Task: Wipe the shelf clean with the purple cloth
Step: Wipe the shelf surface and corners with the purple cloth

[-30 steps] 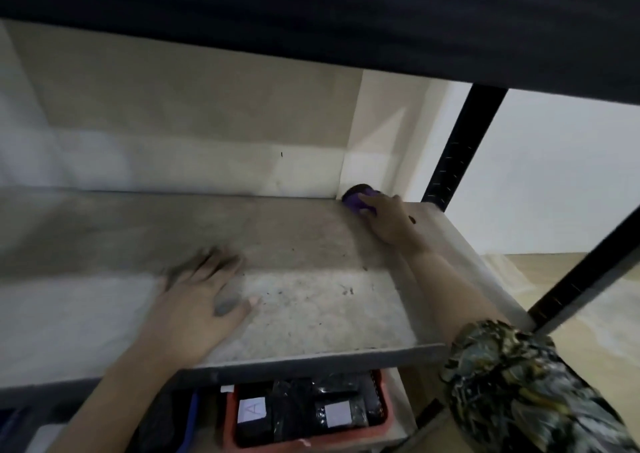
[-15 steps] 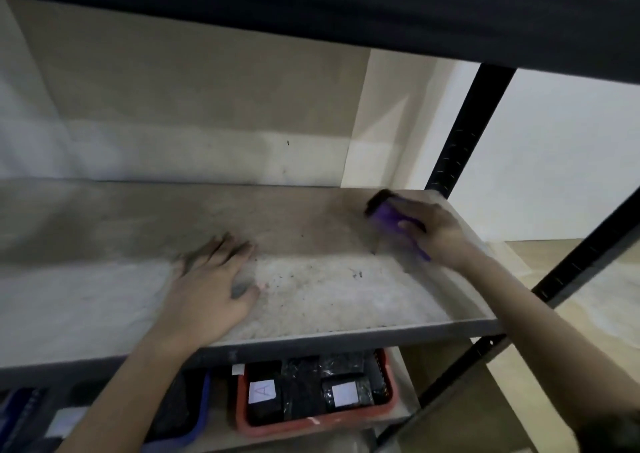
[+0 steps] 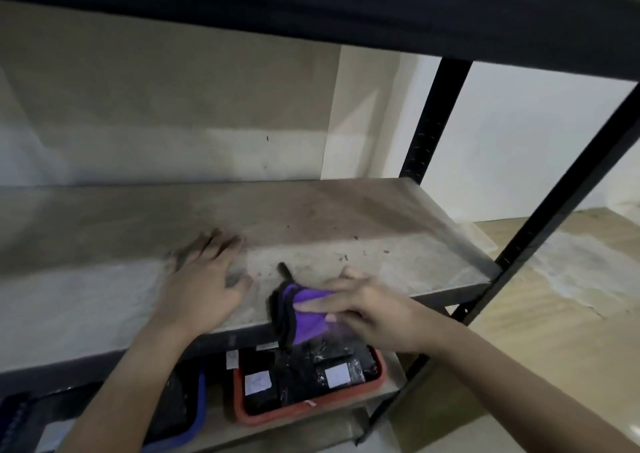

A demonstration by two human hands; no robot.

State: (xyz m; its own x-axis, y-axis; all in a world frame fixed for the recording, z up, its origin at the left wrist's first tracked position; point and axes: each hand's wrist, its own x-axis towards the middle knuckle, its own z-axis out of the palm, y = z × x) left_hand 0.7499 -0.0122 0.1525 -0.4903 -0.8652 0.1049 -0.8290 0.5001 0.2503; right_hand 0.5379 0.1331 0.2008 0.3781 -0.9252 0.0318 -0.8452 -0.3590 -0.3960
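Observation:
The shelf (image 3: 346, 217) is a pale, dusty board in a black metal frame, with dark specks near its front right. My right hand (image 3: 370, 310) presses the purple cloth (image 3: 304, 310) at the shelf's front edge; the cloth has a dark trim and part of it hangs over the edge. My left hand (image 3: 204, 282) lies flat on the board to the left of the cloth, fingers spread, holding nothing.
Below the shelf sit a red tray (image 3: 375, 383) of black wrapped items with white labels and a blue bin (image 3: 197, 418). Black uprights (image 3: 429, 123) stand at the right. A beige wall closes the back; a dark shelf edge (image 3: 311, 5) hangs overhead.
My right hand has swept the cloth from the back right corner forward and left to the front edge. My left hand has stayed flat in place.

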